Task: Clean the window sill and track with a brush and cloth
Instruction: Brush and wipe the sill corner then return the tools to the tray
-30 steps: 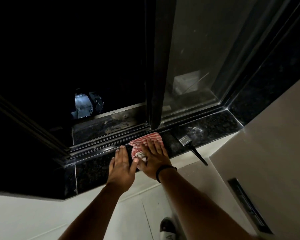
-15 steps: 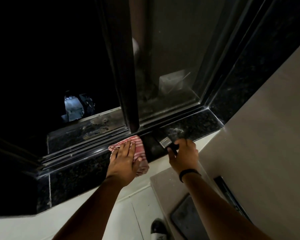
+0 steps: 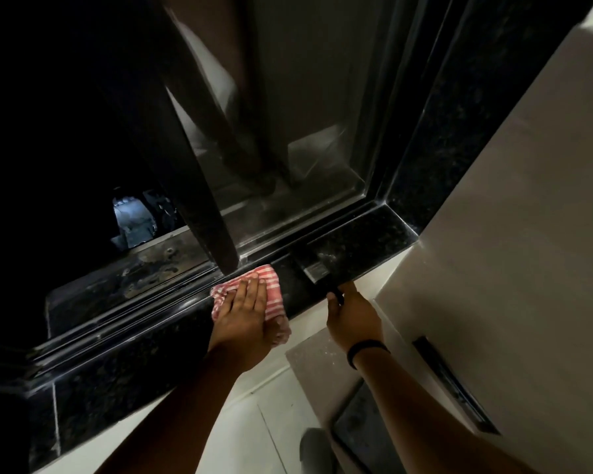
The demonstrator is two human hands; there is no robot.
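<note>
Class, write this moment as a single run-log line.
left hand: flat on checked cloth, sill | right hand: gripping brush handle | brush head on sill

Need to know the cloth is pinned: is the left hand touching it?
Touching. The head view shows the left hand lying flat on the cloth, pressing it onto the sill.

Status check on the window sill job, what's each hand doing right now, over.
Left hand flat on the red checked cloth, pressing it to the sill. Right hand closed on the brush handle, brush head on sill. Nothing in the way.
</note>
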